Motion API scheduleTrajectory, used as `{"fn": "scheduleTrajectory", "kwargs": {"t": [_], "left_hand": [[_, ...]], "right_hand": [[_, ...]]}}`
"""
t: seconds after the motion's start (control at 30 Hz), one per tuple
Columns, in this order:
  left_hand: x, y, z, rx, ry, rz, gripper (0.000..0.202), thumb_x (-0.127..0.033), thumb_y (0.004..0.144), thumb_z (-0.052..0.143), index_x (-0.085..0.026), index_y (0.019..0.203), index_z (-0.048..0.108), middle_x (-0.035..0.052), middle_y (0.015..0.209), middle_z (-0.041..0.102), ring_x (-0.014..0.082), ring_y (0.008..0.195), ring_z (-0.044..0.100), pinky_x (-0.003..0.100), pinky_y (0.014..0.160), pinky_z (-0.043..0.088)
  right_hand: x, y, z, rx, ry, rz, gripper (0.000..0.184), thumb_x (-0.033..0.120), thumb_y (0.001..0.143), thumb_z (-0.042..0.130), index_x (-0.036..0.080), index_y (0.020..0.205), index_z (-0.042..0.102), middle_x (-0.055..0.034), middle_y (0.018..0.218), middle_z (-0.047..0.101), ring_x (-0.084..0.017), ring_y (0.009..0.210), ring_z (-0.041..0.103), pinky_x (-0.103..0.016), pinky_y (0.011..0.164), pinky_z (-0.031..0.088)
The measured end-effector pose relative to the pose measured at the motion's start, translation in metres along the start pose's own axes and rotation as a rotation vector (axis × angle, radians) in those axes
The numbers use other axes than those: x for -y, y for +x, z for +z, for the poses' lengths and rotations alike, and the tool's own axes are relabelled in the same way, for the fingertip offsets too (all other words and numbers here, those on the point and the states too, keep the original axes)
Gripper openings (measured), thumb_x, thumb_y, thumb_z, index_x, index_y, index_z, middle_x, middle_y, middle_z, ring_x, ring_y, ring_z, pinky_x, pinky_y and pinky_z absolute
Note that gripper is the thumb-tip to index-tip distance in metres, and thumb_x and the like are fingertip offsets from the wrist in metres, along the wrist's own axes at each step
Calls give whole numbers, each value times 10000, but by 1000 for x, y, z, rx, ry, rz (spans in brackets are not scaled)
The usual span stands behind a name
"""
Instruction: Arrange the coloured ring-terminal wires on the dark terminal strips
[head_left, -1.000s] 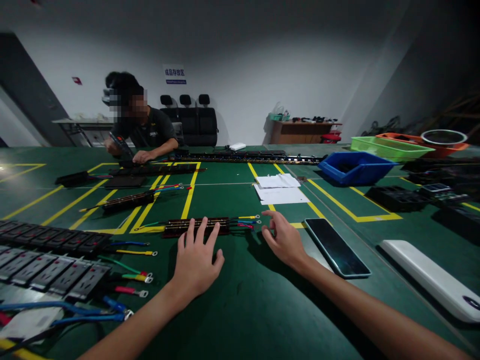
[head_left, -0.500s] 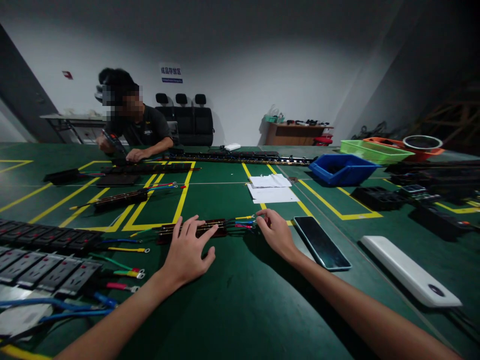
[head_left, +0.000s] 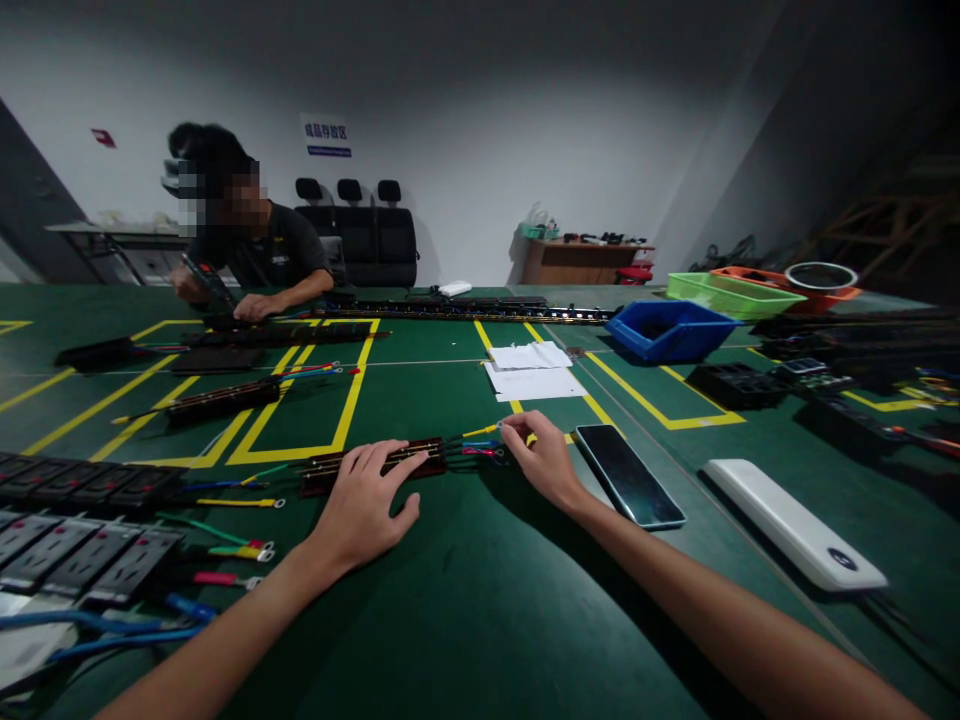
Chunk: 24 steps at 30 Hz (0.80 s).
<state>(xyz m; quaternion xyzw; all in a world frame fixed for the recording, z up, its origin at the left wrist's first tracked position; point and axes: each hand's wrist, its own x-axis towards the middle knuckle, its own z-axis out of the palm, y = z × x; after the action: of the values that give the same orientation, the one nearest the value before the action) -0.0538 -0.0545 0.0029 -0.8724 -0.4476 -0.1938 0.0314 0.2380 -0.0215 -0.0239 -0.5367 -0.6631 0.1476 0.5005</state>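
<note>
- Our left hand (head_left: pixel 364 510) lies palm down in the lower middle of the frame, fingers loosely spread and thumb held out to the side, resting over the dark strip (head_left: pixel 433 456) without closing round it.
- We see that strip on the green table (head_left: pixel 480 610), just left of the frame's centre and below mid-height, partly covered by our fingers.
- Our right hand (head_left: pixel 541 458), right of centre, has thumb and forefinger brought together on the ring-terminal end of the yellow wire (head_left: pixel 478 432) at the strip's right end; we cannot make out its other fingers clearly.
- Just below that wire we see the red wire (head_left: pixel 480 452), outside our pinch.
- Near our right wrist, towards the frame's right, lies a phone (head_left: pixel 628 474).
</note>
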Motion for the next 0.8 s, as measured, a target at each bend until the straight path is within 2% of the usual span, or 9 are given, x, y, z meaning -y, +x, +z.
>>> {"fn": "scheduleTrajectory", "kwargs": {"t": [0.27, 0.57, 0.8], "left_hand": [[1, 1, -2, 7, -15, 5, 471, -344, 931, 559, -255, 1391, 608, 121, 1384, 589, 343, 1273, 533, 601, 1052, 436], [3, 1, 0, -7, 4, 27, 471, -330, 924, 566, -260, 1387, 608, 115, 1379, 594, 335, 1265, 541, 589, 1060, 429], [1, 1, 0, -9, 5, 21, 468, -322, 919, 569, -254, 1381, 604, 112, 1378, 596, 332, 1264, 538, 589, 1074, 415]], "right_hand": [[4, 0, -2, 2, 21, -1, 244, 386, 943, 555, 192, 866, 682, -56, 841, 667, -186, 718, 591, -309, 642, 471], [4, 1, -2, 19, 23, -9, 248, 323, 917, 534, 181, 978, 728, -50, 837, 677, -183, 704, 598, -312, 669, 475], [-2, 0, 1, -2, -63, 42, 228, 285, 894, 516, 199, 867, 725, -36, 773, 687, -191, 680, 604, -309, 649, 443]]}}
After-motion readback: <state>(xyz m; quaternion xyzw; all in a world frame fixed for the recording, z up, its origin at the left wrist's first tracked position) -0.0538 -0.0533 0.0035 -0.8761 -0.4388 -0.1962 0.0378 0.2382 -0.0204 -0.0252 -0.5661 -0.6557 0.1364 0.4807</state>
